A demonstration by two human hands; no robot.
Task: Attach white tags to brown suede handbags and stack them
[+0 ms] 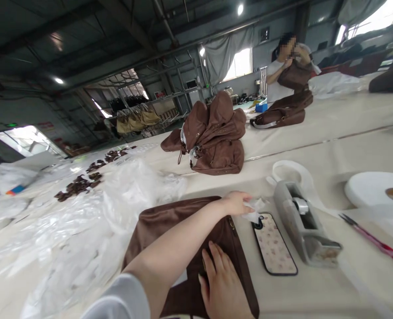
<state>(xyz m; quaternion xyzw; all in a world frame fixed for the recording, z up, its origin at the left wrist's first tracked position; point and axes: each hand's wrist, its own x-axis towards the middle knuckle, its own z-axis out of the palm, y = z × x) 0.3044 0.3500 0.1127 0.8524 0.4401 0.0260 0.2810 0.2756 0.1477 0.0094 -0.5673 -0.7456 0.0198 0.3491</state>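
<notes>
Head view: left hand (235,203), right of frame centre, grips a crumpled white sheet (257,209) beside a patterned phone (275,246). Right hand (228,285), bottom centre, rests palm down, fingers extended, on a brown bag (173,220) lying lower centre on the table (309,299). Tape dispenser (298,241) stands right of the phone.

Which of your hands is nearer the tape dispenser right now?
Left. The left hand is just left of the tape dispenser's far end, holding a crumpled white piece; the right hand rests on the brown bag, farther off, with the phone between.
</notes>
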